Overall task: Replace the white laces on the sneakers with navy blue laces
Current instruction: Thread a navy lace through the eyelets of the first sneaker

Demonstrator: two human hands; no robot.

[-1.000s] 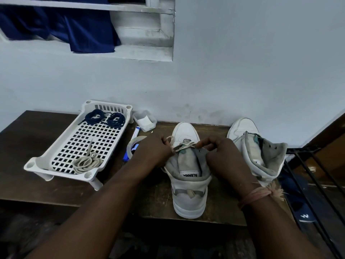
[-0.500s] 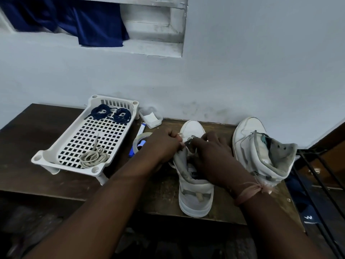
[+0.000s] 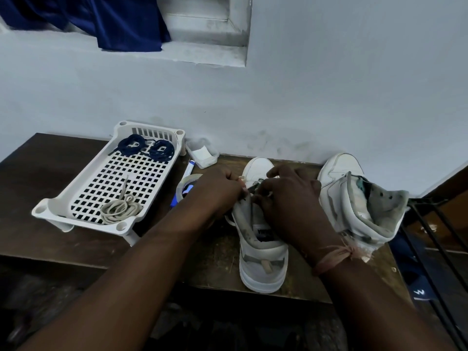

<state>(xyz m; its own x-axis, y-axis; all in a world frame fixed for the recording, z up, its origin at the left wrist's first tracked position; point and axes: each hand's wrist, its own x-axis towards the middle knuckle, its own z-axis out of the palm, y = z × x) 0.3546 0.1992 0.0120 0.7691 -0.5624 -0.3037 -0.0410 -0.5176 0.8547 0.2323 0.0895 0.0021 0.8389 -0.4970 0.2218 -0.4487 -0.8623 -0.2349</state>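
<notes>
Head view. Tray [image 3: 63,206] at 9 o'clock of the shoe [image 3: 263,249], holding navy laces [image 3: 148,147] and a loose white lace [image 3: 119,210]; tape [image 3: 186,184] beside the left hand [image 3: 215,191]. Second shoe [image 3: 354,198] at 3 o'clock. Both hands pinch the lace [image 3: 253,184] at the eyelets; right hand [image 3: 291,198] hides the tongue. Versus 1.0 s ago, the hands sit closer together.

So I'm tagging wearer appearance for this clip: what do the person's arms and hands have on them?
Both forearms are bare, with no sleeves in view, and no gloves, rings or watch show on either hand. The left hand and its wrist carry nothing. The right hand has a faded pinkish thread band tied around the wrist, knotted with frayed loose ends sticking out to the side.
</notes>
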